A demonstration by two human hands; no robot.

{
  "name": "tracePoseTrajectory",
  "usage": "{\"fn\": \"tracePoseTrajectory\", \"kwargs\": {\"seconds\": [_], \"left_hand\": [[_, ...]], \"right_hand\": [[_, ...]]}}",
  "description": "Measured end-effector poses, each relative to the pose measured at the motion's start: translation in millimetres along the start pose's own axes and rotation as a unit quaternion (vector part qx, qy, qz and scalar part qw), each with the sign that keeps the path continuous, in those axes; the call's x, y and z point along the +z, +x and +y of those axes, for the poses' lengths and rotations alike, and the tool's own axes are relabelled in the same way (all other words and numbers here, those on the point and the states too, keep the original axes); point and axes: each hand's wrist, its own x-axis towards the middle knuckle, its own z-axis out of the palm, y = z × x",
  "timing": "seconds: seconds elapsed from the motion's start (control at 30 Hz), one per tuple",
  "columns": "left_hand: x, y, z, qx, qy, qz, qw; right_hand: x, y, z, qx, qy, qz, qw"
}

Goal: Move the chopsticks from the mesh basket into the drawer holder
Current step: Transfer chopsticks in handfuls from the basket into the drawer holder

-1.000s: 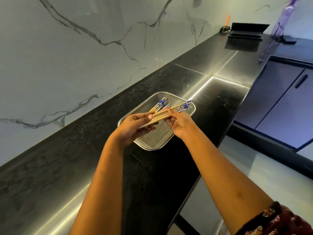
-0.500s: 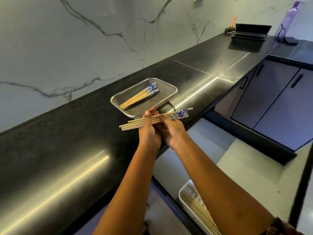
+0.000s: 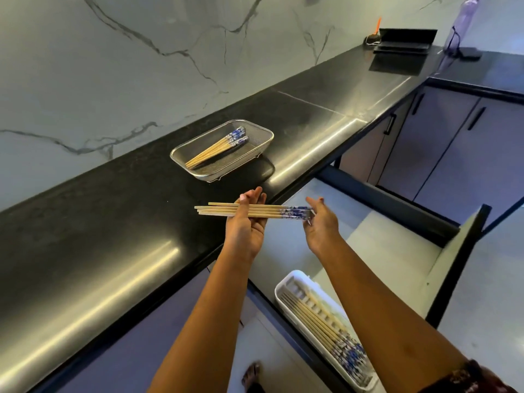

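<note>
Head view: left hand [image 3: 246,222] clasps the chopstick bundle [image 3: 252,211], open right hand [image 3: 320,222] taps its patterned ends — square them first, then lower into the drawer holder [image 3: 286,290].

No legible text, labels, brands, numbers or signs were present. Blue-and-white ends of chopsticks [image 3: 295,213] bore pattern only, no readable characters. Surfaces of mesh basket [image 3: 198,175] and drawer holder [image 3: 279,290] were unmarked.

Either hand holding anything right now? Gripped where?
Left hand grips a chopstick bundle across its plain wooden middle. Right hand is open, fingers at the blue patterned ends.
</note>
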Motion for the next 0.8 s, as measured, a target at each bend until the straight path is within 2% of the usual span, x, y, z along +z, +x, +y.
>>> {"fn": "tracePoseTrajectory", "kwargs": {"seconds": [0.07,0.27,0.4,0.57,0.7,0.8], "left_hand": [[-0.3,-0.7,-4.0,-0.002,0.001,0.001,1.0],[-4.8,-2.0,-11.6,-0.01,0.0,0.008,1.0],[-5.4,-4.5,-17.4,-0.013,0.012,0.015,1.0],[-10.9,-4.0,-16.4,-0.013,0.01,0.019,1.0],[-12.5,-7.2,-21.2,-0.01,0.009,0.019,1.0],[-12.0,-8.1,-22.1,-0.016,0.006,0.018,1.0]], "right_hand": [[-5.0,0.5,4.8,0.009,-0.029,-0.007,1.0],[-28.3,5.2,13.8,0.038,-0.021,0.017,0.999],[-30.2,3.5,21.0,0.06,-0.018,-0.018,0.998],[-37.4,2.1,23.7,0.064,-0.005,-0.015,0.998],[-41.9,-1.0,26.0,0.07,-0.034,-0.048,0.996],[-50.0,-0.5,24.9,0.062,-0.027,-0.028,0.997]]}}
